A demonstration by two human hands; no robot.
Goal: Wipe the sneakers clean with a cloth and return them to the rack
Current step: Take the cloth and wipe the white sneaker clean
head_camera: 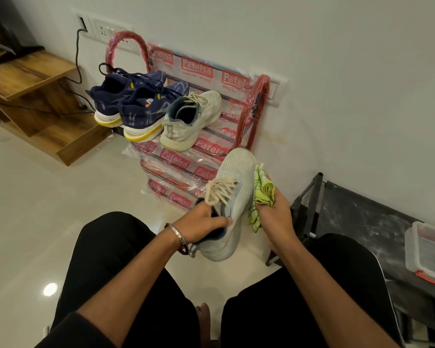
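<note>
My left hand (pixel 204 223) grips the pale sneaker (pixel 232 197) at its collar; my right hand (pixel 274 214) clasps the yellow-green cloth (pixel 263 190) against its side.

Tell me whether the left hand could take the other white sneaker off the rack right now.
Probably not yet: the left hand grips the white sneaker being wiped, so it is occupied. The other white sneaker sits on the rack's top shelf, with nothing blocking the way.

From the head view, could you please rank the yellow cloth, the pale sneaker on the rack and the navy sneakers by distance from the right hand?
1. Yellow cloth: held in the right hand.
2. Pale sneaker: top rack shelf, right side.
3. Navy sneakers: same shelf, left end.
</note>
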